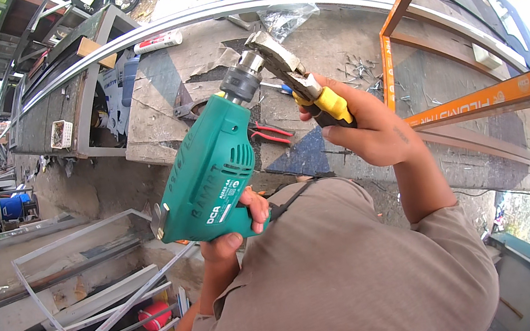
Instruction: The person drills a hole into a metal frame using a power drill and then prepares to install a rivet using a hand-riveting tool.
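Note:
A green corded power drill (213, 167) tilts up and away in front of me. My left hand (224, 248) is closed around its handle, low on the body. In my right hand (370, 123) is a pair of pliers (282, 57) with black and yellow grips; the fingers are wrapped round the handles. The plier jaws lie against the front of the drill's chuck (242, 78). Whether a bit sits in the chuck is hidden behind the jaws. On the worktable beyond the drill lie red-handled pliers (272, 134).
A long white metal profile (204, 11) crosses the far side of the worktable (191, 58). Near it are a white tube (158, 42) and a clear plastic bag (289, 15). Small metal pieces (357, 68) are scattered about. An orange metal frame (486, 102) stands on the right.

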